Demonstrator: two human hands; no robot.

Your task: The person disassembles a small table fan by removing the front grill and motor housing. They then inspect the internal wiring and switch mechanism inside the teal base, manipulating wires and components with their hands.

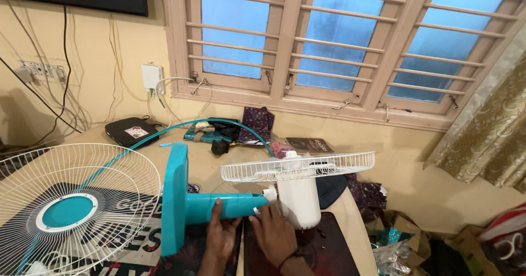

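A table fan lies on its side on the table. Its teal stand column (219, 207) and flat teal base (174, 205) point left; its white motor housing (298, 199) points down with the white rear grille (298, 166) level on top. My left hand (221, 237) grips the teal column from below. My right hand (272, 233) rests its fingers at the joint between the column and the white motor housing. The loose white front grille (71, 210) with a teal centre disc leans at the left, beside a teal ring (164, 133).
A black box (130, 131), a black plug and patterned cloths lie at the table's back under the barred window (339, 40). Cables hang down the yellow wall. A dark mat (323, 248) lies under the fan. Boxes and bags crowd the floor at right.
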